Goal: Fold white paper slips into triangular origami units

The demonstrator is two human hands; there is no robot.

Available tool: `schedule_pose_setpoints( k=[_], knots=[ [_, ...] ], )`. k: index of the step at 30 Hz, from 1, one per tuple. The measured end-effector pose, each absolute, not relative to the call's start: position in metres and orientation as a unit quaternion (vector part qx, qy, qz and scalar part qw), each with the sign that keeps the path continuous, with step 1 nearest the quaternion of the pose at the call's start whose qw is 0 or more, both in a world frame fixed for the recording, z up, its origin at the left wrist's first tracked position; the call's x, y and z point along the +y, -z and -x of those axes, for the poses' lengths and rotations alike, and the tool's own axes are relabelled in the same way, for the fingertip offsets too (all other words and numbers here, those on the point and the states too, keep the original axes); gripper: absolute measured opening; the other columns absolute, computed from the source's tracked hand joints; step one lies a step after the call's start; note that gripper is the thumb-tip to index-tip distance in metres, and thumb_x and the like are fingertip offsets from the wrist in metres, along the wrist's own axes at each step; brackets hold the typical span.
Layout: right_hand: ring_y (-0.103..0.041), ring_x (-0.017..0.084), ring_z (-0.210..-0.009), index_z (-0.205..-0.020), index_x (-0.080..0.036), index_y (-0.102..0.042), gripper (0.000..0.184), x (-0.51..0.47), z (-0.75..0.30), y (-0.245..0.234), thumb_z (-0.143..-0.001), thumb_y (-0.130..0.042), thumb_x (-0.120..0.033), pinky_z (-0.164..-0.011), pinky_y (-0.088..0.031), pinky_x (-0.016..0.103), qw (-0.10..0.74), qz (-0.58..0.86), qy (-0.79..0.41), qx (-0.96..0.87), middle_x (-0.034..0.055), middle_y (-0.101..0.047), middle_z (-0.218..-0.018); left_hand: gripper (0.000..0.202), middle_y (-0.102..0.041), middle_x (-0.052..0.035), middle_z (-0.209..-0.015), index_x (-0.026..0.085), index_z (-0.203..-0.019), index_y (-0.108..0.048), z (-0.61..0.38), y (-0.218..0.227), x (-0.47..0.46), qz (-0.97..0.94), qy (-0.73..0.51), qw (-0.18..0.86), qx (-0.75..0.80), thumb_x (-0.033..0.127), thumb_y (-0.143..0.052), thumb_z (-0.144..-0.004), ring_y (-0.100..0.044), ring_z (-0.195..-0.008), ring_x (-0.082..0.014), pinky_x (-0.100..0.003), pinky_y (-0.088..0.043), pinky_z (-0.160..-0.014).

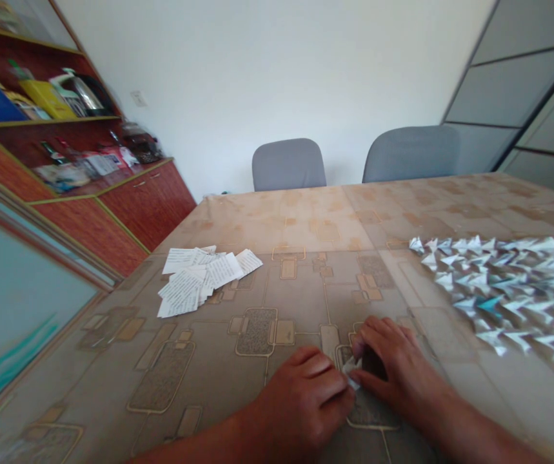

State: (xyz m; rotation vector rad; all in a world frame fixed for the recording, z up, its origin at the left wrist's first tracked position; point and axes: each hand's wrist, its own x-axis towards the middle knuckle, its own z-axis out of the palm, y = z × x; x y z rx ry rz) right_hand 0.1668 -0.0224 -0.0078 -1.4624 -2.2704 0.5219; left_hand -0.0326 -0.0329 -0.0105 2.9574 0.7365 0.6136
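Both my hands rest on the patterned table (306, 219) near its front edge. Between them sits a small white piece of folded paper (351, 370), mostly hidden by my fingers. My left hand (306, 403) is curled, its fingertips pinching the paper's left side. My right hand (393, 367) presses on the paper from the right with thumb and bent fingers. A loose pile of printed paper slips (199, 277) lies at the left middle of the table. Many folded white paper pieces (504, 287) are spread out at the right.
Two grey chairs (289, 164) (409, 153) stand at the table's far side against a white wall. A red-brown cabinet (126, 200) with cluttered shelves is at the left. A framed panel (15, 303) leans at the near left. Grey panels fill the right corner.
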Motion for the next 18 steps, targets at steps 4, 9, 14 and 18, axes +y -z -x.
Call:
schedule_pose_setpoints(
  k=[4,9,14,18],
  knots=[
    [-0.054,0.023,-0.08,-0.076,-0.02,-0.057,0.017,-0.018,-0.168,0.005,-0.07,-0.066,-0.006,-0.072,-0.037,0.034,0.173,0.536,-0.191,-0.804,0.0015,-0.061,-0.08,0.015,-0.061,-0.001,-0.075,0.013,-0.086,-0.061,0.033,0.009,-0.032,-0.955,-0.188,0.018,0.229,0.019,-0.05,-0.095,-0.052,-0.074,-0.014,-0.031,-0.042,-0.075],
    [-0.055,0.021,-0.077,-0.075,-0.02,-0.057,0.016,-0.013,-0.171,0.007,-0.071,-0.062,-0.005,-0.069,-0.038,0.032,0.183,0.53,-0.194,-0.805,0.0008,-0.061,-0.077,0.013,-0.059,-0.0011,-0.074,0.014,-0.085,-0.061,0.033,0.008,-0.032,-0.958,-0.186,0.01,0.219,0.018,-0.052,-0.093,-0.05,-0.073,-0.0148,-0.031,-0.042,-0.074],
    [-0.057,0.02,-0.075,-0.072,-0.02,-0.058,0.021,-0.004,-0.176,0.013,-0.071,-0.051,0.0,-0.068,-0.04,0.032,0.192,0.525,-0.186,-0.808,0.0009,-0.062,-0.074,0.015,-0.058,-0.0013,-0.073,0.014,-0.084,-0.06,0.033,0.017,-0.029,-0.959,-0.196,0.001,0.206,0.02,-0.051,-0.094,-0.05,-0.073,-0.0153,-0.032,-0.042,-0.075],
    [-0.058,0.02,-0.073,-0.074,-0.019,-0.058,0.02,0.002,-0.181,0.012,-0.076,-0.05,-0.001,-0.066,-0.042,0.031,0.195,0.516,-0.181,-0.814,0.0016,-0.063,-0.072,0.016,-0.059,-0.0005,-0.072,0.015,-0.081,-0.059,0.032,0.025,-0.027,-0.955,-0.209,-0.005,0.21,0.019,-0.051,-0.093,-0.05,-0.072,-0.0142,-0.03,-0.041,-0.075]
  ],
)
